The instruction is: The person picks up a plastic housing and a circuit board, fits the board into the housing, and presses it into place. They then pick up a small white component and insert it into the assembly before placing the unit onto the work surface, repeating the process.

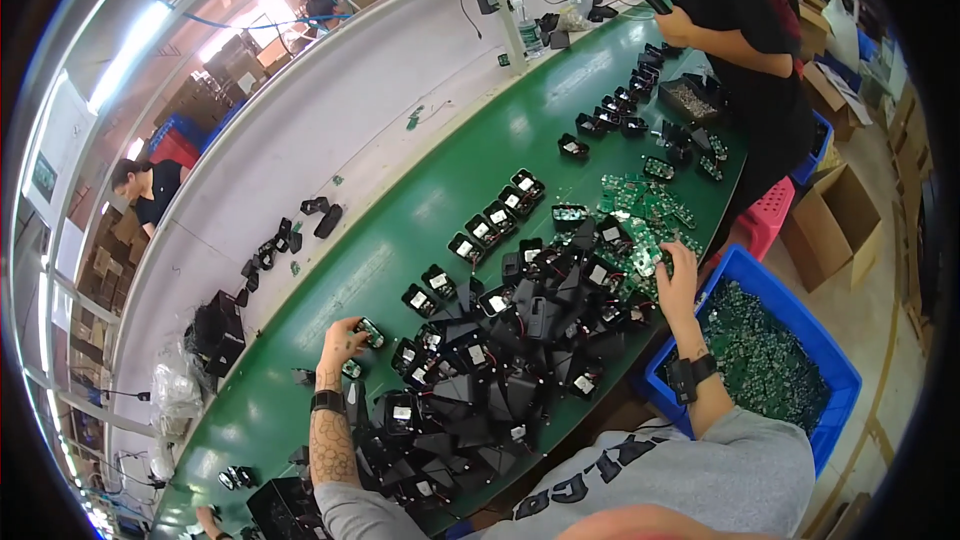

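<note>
My left hand (pixel 345 340) is closed on the edge of a small black plastic housing (pixel 371 331) with a circuit board in it, held over the green bench at the left of the pile. Just below that hand lies another small circuit board (pixel 351 369). My right hand (pixel 679 280) reaches to the near edge of a heap of green circuit boards (pixel 640 208). Its fingers are curled together around a small dark piece, mostly hidden. Between my hands spreads a big pile of black housings (pixel 500 360), several with boards and thin wires showing.
A blue bin (pixel 842 380) full of circuit boards stands to my right. Rows of open housings (pixel 497 216) sit on the green bench (pixel 400 240). Farther along, a co-worker (pixel 735 20) holds a tool beside a black tray (pixel 690 100). A cardboard box (pixel 835 225) stands on the floor.
</note>
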Action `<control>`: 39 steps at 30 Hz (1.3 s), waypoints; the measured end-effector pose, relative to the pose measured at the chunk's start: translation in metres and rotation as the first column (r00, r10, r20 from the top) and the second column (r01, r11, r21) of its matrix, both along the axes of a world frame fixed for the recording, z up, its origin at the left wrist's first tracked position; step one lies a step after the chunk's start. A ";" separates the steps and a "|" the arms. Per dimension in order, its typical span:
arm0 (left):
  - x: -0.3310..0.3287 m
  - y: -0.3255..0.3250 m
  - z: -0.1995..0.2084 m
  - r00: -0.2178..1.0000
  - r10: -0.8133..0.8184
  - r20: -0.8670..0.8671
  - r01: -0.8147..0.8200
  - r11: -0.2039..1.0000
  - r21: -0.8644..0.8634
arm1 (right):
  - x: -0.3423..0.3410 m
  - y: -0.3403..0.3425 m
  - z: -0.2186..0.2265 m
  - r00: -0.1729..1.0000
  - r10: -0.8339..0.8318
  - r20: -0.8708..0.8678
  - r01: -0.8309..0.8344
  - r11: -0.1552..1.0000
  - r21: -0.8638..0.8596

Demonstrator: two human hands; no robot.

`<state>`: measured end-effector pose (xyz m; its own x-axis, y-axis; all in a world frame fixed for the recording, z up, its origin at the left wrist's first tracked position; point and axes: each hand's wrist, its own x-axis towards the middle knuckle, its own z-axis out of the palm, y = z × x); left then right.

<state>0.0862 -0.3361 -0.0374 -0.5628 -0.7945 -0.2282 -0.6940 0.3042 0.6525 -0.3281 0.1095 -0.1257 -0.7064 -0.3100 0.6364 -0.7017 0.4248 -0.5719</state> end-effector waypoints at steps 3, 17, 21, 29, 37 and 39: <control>0.015 0.007 0.001 0.959 -0.061 0.276 0.160 0.921 -0.355 | -0.002 -0.003 0.006 1.000 0.028 -0.010 -0.027 0.999 0.036; -0.022 0.149 0.150 0.953 -0.281 0.112 0.271 0.630 -0.727 | -0.027 0.001 0.002 0.992 0.106 -0.071 -0.107 0.994 -0.018; -0.032 0.154 0.150 0.966 -0.229 0.119 0.252 0.732 -0.633 | -0.024 -0.001 0.005 0.986 0.146 -0.084 -0.155 0.981 -0.114; -0.075 0.078 0.017 0.961 -0.151 0.234 0.229 0.906 -0.356 | -0.019 -0.001 0.007 0.987 0.142 -0.078 -0.153 0.976 -0.157; -0.090 0.026 -0.050 0.983 -0.171 0.069 0.184 0.948 -0.261 | -0.022 0.003 0.004 0.992 0.125 -0.027 -0.128 0.983 -0.132; -0.072 -0.012 -0.096 0.961 -0.265 0.074 0.274 0.897 -0.346 | -0.024 0.000 0.002 0.990 0.136 -0.020 -0.138 0.983 -0.122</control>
